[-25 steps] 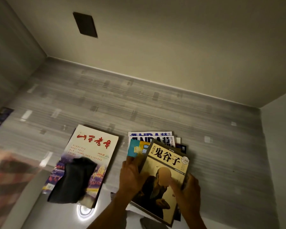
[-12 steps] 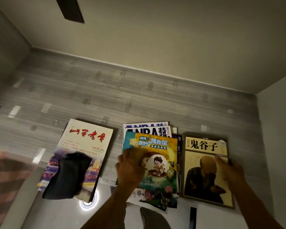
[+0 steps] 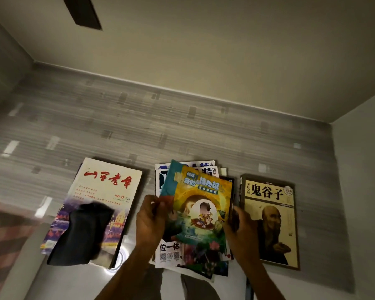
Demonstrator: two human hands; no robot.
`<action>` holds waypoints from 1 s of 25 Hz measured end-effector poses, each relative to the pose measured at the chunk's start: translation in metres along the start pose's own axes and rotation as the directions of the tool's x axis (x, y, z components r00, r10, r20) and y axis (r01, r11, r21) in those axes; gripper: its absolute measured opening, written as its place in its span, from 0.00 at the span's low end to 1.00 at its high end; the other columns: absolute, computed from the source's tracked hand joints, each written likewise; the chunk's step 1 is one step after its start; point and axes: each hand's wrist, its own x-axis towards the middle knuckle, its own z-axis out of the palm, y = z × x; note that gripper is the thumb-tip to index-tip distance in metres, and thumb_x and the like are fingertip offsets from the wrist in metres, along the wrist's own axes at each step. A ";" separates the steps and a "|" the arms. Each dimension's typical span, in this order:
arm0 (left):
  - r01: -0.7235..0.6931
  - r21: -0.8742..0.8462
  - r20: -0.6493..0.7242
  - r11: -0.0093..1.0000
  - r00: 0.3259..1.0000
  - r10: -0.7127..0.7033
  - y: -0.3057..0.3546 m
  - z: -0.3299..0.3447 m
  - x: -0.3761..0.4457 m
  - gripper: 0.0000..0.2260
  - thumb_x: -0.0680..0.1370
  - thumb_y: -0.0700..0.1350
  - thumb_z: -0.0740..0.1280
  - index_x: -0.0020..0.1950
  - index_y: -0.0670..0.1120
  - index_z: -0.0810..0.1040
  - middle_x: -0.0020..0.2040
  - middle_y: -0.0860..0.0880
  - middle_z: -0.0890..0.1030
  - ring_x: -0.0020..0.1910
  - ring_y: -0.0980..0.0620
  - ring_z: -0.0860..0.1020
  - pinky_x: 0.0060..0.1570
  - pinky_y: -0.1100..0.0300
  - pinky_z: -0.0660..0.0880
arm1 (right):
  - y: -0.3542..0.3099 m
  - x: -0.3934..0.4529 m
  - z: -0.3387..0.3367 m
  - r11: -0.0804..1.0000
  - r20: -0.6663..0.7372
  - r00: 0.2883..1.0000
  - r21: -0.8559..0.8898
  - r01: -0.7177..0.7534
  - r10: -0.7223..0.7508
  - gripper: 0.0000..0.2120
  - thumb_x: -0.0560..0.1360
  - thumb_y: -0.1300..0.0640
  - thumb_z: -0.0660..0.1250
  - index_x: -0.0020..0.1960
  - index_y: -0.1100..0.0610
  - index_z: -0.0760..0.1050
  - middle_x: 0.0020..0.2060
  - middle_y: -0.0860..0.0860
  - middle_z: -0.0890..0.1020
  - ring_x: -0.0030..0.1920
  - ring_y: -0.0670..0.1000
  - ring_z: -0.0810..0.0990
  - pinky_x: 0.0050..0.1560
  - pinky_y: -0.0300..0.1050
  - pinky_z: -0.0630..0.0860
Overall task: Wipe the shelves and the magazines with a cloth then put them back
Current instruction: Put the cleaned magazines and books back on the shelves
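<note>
Both hands are on the middle pile now. The left hand [image 3: 149, 217] has its fingers curled round the left edge of the cartoon magazine [image 3: 200, 213], thumb on the cover, and the right hand [image 3: 239, 224] grips the opposite edge, fingers wrapped under. The magazine sits tilted on top of the middle stack [image 3: 167, 254], which lies on the pale glossy shelf [image 3: 139, 282] just below the grey striped wall.

That one looks thin and floppy to me: a soft glossy cover that would sag if pinched at a single corner, so holding both long edges, as here, seems the sensible way to lift it flat. Slick covers below it could slide; I'd expect the pile to shift if it's dragged and not lifted.

To the right, just beside the stack, the brown-covered book [image 3: 268, 221] lies flat. It looks thicker and stiffer, likely easy to take by the spine.

On the left, the red-titled magazine [image 3: 108, 191] tops its own pile, and the dark cloth [image 3: 82, 232] lies crumpled on its lower half: limp, light, easy to scoop up. Wiping hasn't reached this cartoon magazine, I'd judge.
</note>
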 end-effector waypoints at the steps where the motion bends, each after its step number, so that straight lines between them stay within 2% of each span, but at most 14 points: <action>1: -0.018 -0.090 0.019 0.996 1.000 0.020 0.018 0.001 0.008 0.08 0.78 0.50 0.65 0.52 0.46 0.72 0.48 0.49 0.82 0.45 0.53 0.83 0.40 0.54 0.82 | -0.002 -0.006 0.005 0.999 0.014 1.000 0.039 -0.026 0.025 0.26 0.74 0.51 0.71 0.68 0.53 0.68 0.59 0.50 0.76 0.57 0.51 0.76 0.55 0.48 0.75; 4: -0.054 -0.144 -0.050 0.988 0.998 0.047 0.071 0.011 0.059 0.05 0.80 0.42 0.63 0.53 0.42 0.72 0.48 0.53 0.81 0.44 0.58 0.81 0.43 0.54 0.81 | -0.004 -0.010 0.011 0.998 0.057 0.997 0.017 -0.056 0.055 0.27 0.74 0.49 0.70 0.69 0.54 0.66 0.61 0.52 0.76 0.56 0.52 0.78 0.53 0.50 0.79; 6: 0.011 -0.157 -0.037 0.987 0.999 -0.017 0.090 0.016 0.098 0.03 0.80 0.39 0.64 0.52 0.43 0.72 0.49 0.49 0.81 0.46 0.53 0.81 0.43 0.55 0.81 | -0.009 -0.010 0.012 0.996 0.099 0.992 -0.064 -0.069 0.075 0.30 0.73 0.41 0.67 0.68 0.55 0.66 0.60 0.53 0.74 0.53 0.50 0.77 0.50 0.45 0.79; 7: 0.025 -0.088 -0.029 0.996 0.999 -0.027 0.088 0.017 0.115 0.04 0.79 0.40 0.65 0.53 0.44 0.73 0.50 0.47 0.81 0.47 0.50 0.81 0.43 0.56 0.80 | -0.013 -0.010 0.011 0.992 0.111 0.990 -0.095 -0.082 0.093 0.33 0.71 0.36 0.64 0.69 0.55 0.66 0.61 0.52 0.72 0.54 0.50 0.77 0.50 0.44 0.79; 10: 0.111 0.385 -0.074 0.916 0.993 -0.089 0.038 0.007 0.121 0.15 0.76 0.46 0.69 0.61 0.44 0.73 0.53 0.47 0.80 0.49 0.49 0.80 0.48 0.54 0.79 | -0.013 -0.007 0.014 0.968 0.088 0.988 -0.230 -0.104 0.127 0.40 0.68 0.28 0.61 0.71 0.52 0.63 0.64 0.53 0.70 0.58 0.54 0.76 0.53 0.49 0.79; 12: 0.257 0.414 -0.093 0.873 0.966 -0.240 -0.005 -0.001 0.085 0.15 0.74 0.47 0.70 0.59 0.46 0.75 0.53 0.46 0.81 0.49 0.48 0.80 0.52 0.49 0.79 | -0.014 -0.007 0.019 0.956 0.113 0.979 -0.259 -0.138 0.172 0.39 0.69 0.33 0.66 0.71 0.52 0.61 0.63 0.54 0.70 0.57 0.54 0.76 0.50 0.48 0.79; 14: 0.366 0.312 -0.031 0.877 0.926 -0.376 -0.039 -0.001 0.042 0.08 0.74 0.44 0.71 0.51 0.48 0.76 0.48 0.47 0.81 0.47 0.48 0.80 0.49 0.50 0.80 | -0.016 -0.006 0.026 0.963 0.125 0.964 -0.165 -0.211 0.233 0.36 0.68 0.38 0.71 0.68 0.52 0.61 0.60 0.53 0.72 0.53 0.53 0.78 0.46 0.47 0.80; 16: 0.292 0.250 -0.052 0.923 0.956 -0.288 -0.050 0.005 0.014 0.08 0.73 0.42 0.72 0.50 0.47 0.76 0.45 0.49 0.80 0.45 0.49 0.80 0.41 0.63 0.78 | -0.019 -0.005 0.020 0.956 0.143 0.947 -0.105 -0.274 0.287 0.31 0.68 0.39 0.72 0.62 0.51 0.64 0.52 0.51 0.76 0.45 0.50 0.80 0.42 0.46 0.80; 18: 0.124 0.302 -0.080 0.945 0.991 -0.105 -0.051 0.010 0.004 0.14 0.73 0.40 0.72 0.57 0.45 0.74 0.48 0.49 0.78 0.46 0.51 0.78 0.40 0.70 0.73 | -0.018 -0.006 0.007 0.937 0.164 0.939 -0.231 -0.262 0.303 0.24 0.72 0.41 0.70 0.60 0.53 0.67 0.46 0.50 0.79 0.41 0.47 0.80 0.42 0.44 0.80; 20: 0.013 0.429 -0.006 0.903 1.000 -0.011 -0.055 0.016 -0.001 0.21 0.74 0.39 0.69 0.66 0.46 0.70 0.56 0.45 0.76 0.52 0.48 0.75 0.49 0.62 0.73 | -0.018 -0.008 -0.005 0.919 0.044 0.989 -0.376 -0.115 0.142 0.28 0.74 0.44 0.69 0.67 0.55 0.66 0.52 0.51 0.79 0.46 0.49 0.80 0.43 0.42 0.79; 21: -0.033 0.488 0.037 0.872 0.999 0.018 -0.060 0.019 -0.004 0.24 0.74 0.41 0.68 0.70 0.47 0.67 0.60 0.44 0.74 0.56 0.47 0.75 0.53 0.57 0.74 | -0.018 -0.011 -0.006 0.929 0.033 0.998 -0.369 -0.039 0.056 0.32 0.73 0.45 0.70 0.71 0.55 0.63 0.57 0.53 0.77 0.49 0.51 0.80 0.44 0.42 0.79; 22: -0.092 0.549 0.090 0.831 0.995 0.050 -0.063 0.021 -0.012 0.27 0.75 0.44 0.67 0.73 0.49 0.64 0.63 0.44 0.73 0.59 0.46 0.74 0.57 0.52 0.74 | -0.017 -0.015 -0.004 0.941 0.080 0.997 -0.338 0.017 0.010 0.36 0.72 0.43 0.70 0.74 0.53 0.60 0.62 0.54 0.75 0.53 0.52 0.80 0.46 0.43 0.79; 23: -0.150 0.534 0.141 0.832 0.986 0.088 -0.067 0.024 -0.018 0.27 0.76 0.46 0.65 0.74 0.50 0.62 0.65 0.43 0.72 0.61 0.45 0.73 0.59 0.49 0.75 | -0.021 -0.019 0.000 0.943 0.165 0.985 -0.332 0.014 0.043 0.39 0.72 0.40 0.69 0.75 0.51 0.57 0.66 0.54 0.71 0.58 0.54 0.78 0.51 0.46 0.80; 25: -0.221 0.465 0.195 0.857 0.970 0.144 -0.056 0.032 -0.029 0.19 0.81 0.47 0.60 0.73 0.49 0.67 0.65 0.40 0.73 0.61 0.44 0.75 0.59 0.53 0.75 | -0.022 -0.024 0.010 0.918 0.249 0.964 -0.395 0.011 0.096 0.41 0.71 0.33 0.64 0.76 0.49 0.55 0.72 0.52 0.65 0.68 0.57 0.70 0.60 0.53 0.77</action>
